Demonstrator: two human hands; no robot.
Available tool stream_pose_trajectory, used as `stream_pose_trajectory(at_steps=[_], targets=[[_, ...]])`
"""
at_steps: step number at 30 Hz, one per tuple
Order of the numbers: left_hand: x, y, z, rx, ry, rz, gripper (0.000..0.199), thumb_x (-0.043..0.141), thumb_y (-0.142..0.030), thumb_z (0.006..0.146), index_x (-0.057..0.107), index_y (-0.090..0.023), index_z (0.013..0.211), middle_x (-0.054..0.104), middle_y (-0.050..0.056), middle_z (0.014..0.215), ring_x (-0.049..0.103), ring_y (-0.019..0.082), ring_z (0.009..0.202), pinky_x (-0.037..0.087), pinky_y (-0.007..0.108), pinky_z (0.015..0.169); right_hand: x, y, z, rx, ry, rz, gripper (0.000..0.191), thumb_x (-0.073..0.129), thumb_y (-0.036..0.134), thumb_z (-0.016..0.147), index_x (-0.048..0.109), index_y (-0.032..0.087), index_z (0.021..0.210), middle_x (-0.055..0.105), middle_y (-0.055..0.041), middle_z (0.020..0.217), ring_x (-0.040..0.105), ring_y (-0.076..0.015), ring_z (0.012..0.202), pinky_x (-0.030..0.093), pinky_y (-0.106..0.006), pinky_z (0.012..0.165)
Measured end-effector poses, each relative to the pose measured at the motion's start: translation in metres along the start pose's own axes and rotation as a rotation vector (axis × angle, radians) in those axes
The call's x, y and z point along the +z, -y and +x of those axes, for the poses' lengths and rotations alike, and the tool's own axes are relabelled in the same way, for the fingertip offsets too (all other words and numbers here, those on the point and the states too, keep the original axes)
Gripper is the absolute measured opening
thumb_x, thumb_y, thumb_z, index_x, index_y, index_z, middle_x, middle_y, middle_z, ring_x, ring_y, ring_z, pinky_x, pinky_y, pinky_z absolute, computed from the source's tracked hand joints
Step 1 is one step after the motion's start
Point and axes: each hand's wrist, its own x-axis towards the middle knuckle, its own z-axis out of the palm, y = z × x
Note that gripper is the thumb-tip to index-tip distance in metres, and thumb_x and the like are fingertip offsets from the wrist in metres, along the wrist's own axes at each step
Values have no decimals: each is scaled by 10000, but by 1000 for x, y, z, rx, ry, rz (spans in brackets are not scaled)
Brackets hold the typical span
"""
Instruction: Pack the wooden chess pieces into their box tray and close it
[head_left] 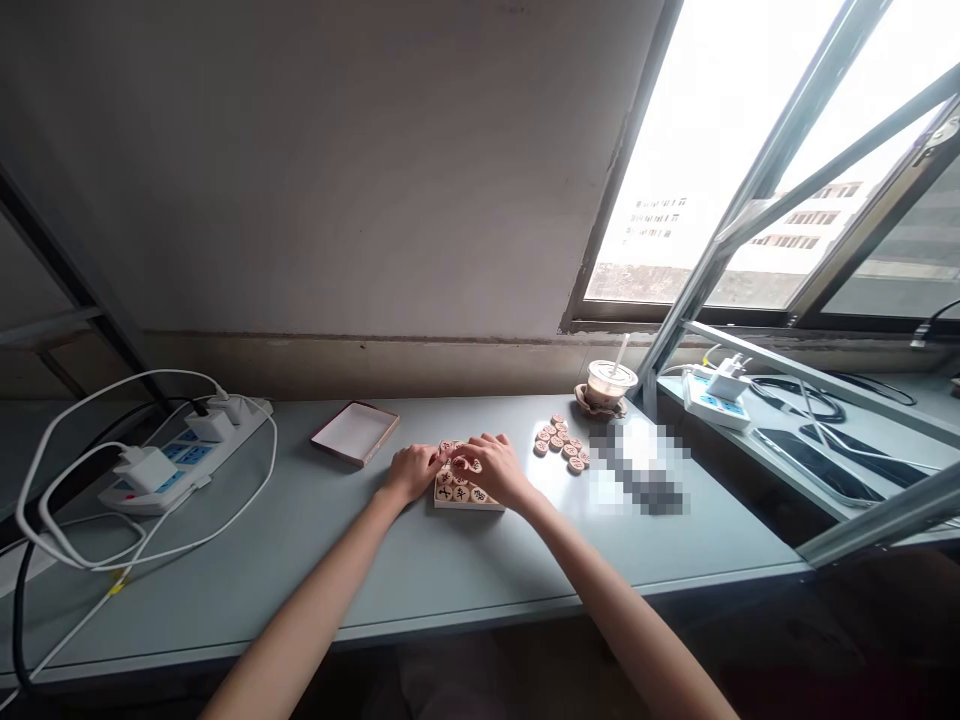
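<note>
A shallow box (471, 505) filled with round wooden xiangqi pieces (460, 493), marked with dark characters, lies on the grey desk. At its left side, my left hand (413, 472) has its fingers curled against the edge, fingertips close to the upper pieces. My right hand (495, 468) arches over the box from the right. Its thumb and fingers are bent together around a piece, which they partly hide. To the right, several loose xiangqi pieces (556, 437) with reddish characters lie in a cluster on the desk.
A box lid (355, 432) lies inner side up on the left. Beyond it are a power strip (187, 455) and looping white cables. A lidded drink cup (610, 382) with a straw stands at the back right, near a blurred patch. A metal frame (720, 240) rises on the right.
</note>
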Motion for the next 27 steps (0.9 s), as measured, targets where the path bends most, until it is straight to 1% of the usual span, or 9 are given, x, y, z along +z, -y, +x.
stream_pose_trajectory(at_steps=[2,5,7,9,13,16,19,22,27], targets=[[-2,0,0,-29,4,-13,651,154,-547,920,640,-168,712,664,97,741,611,209,721,271,261,555,10,10,10,-29,27,-30,203,537,407,871,644,251,945,643,-21,803,518,-159,775,283,-295,725],[-3,-1,1,-41,14,-32,666,126,-527,928,641,-173,699,669,94,734,616,208,730,290,265,572,15,8,13,-12,26,-37,187,527,369,884,633,245,974,654,-24,835,526,-160,788,279,-298,727],[-2,0,1,-40,21,-8,629,150,-494,936,637,-173,701,673,97,751,620,210,739,295,266,579,9,-2,9,7,25,-19,201,524,368,884,626,251,1012,654,-28,865,530,-162,806,289,-298,730],[1,0,1,-59,24,51,586,172,-446,942,631,-165,709,675,110,775,623,215,740,293,268,580,-3,-20,2,66,-7,-24,203,521,346,885,616,267,1046,649,-30,918,532,-170,841,303,-303,743],[3,1,4,-120,41,101,555,187,-413,939,610,-160,685,670,122,776,617,223,737,275,268,571,-22,-67,-25,292,-115,-231,216,537,240,856,613,245,1058,614,-68,1020,505,-231,971,313,-355,812],[-2,0,5,-104,92,16,539,220,-471,923,589,-184,654,655,81,727,600,209,720,255,254,554,-22,-91,-44,382,-62,-339,166,530,209,839,636,216,967,584,-98,1078,478,-269,1038,321,-373,815],[-8,-2,3,-60,144,-38,502,302,-551,879,562,-194,641,621,43,661,569,184,659,235,240,541,-15,-100,-53,399,-40,-346,158,491,179,850,633,211,912,555,-95,1154,482,-261,1052,323,-384,847],[-10,-5,1,-49,152,-32,456,381,-579,839,547,-195,657,618,32,678,554,176,647,224,235,539,-9,-103,-53,413,-58,-331,187,478,153,846,614,205,962,545,-97,1163,482,-257,1052,326,-381,873],[-10,-6,2,-55,174,-24,449,391,-582,832,533,-194,656,615,32,683,547,176,644,224,238,542,-10,-108,-54,427,-95,-309,223,408,149,879,611,188,962,552,-108,1121,484,-238,1022,340,-343,850]])
